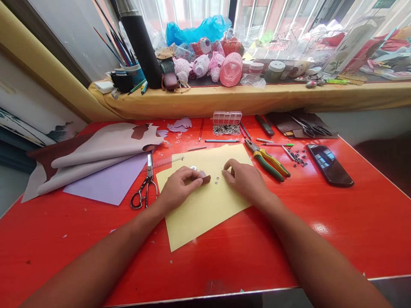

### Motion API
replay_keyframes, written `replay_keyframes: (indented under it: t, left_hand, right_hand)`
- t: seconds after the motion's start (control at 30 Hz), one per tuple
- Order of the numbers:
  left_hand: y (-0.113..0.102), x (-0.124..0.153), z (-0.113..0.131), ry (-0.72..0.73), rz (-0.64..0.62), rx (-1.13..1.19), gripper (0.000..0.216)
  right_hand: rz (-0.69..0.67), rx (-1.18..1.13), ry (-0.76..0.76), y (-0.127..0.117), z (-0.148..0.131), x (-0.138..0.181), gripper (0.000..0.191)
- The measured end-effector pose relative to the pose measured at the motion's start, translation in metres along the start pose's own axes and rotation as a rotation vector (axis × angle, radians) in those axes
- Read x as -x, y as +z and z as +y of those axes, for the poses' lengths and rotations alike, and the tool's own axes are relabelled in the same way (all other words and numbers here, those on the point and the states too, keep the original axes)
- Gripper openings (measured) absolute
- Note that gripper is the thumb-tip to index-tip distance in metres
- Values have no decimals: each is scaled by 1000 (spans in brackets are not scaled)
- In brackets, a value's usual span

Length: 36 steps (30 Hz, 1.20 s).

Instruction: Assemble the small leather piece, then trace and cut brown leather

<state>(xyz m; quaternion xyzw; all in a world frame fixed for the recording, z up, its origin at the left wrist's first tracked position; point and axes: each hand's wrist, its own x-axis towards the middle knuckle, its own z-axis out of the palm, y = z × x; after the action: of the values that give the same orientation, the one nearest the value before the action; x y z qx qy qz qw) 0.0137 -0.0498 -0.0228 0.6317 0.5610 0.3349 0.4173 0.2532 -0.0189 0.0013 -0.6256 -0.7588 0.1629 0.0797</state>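
Observation:
My left hand (183, 184) is closed on a small brown leather piece (206, 179), pinched between thumb and fingers above the yellow paper (192, 226). A paler patch shows on the piece near my fingertips. My right hand (240, 177) is over the paper's right part, thumb and index finger curled together; whatever they may hold is too small to make out. Between the hands lie two small metal snap parts (217, 180) on the paper. A round silvery disc (193, 168) sits just beyond my left fingers.
Pliers (268, 160) with green and yellow handles lie right of the paper, near scattered dark snap parts (299, 159) and a phone (330, 164). Scissors (147, 184) and leather sheets (102, 149) are on the left. A clear compartment box (227, 124) stands at the back.

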Motion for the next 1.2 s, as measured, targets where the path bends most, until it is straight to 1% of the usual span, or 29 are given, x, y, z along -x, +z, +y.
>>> replay_keyframes:
  t: [0.9, 0.97, 1.03, 1.13, 1.2]
  left_hand:
    - [0, 1, 2, 8, -6, 7, 18]
    - [0, 1, 3, 7, -11, 9, 19]
    - [-1, 1, 3, 9, -17, 11, 20]
    - [-2, 1, 4, 13, -21, 13, 21]
    - [-2, 1, 4, 25, -27, 1, 21]
  right_hand:
    - [12, -3, 2, 2, 0, 1, 12]
    - [33, -48, -8, 3, 1, 1, 12]
    - [62, -141, -39, 4, 1, 1, 12]
    - [89, -311, -129, 5, 0, 3, 15]
    - [73, -388, -183, 6, -3, 5, 18]
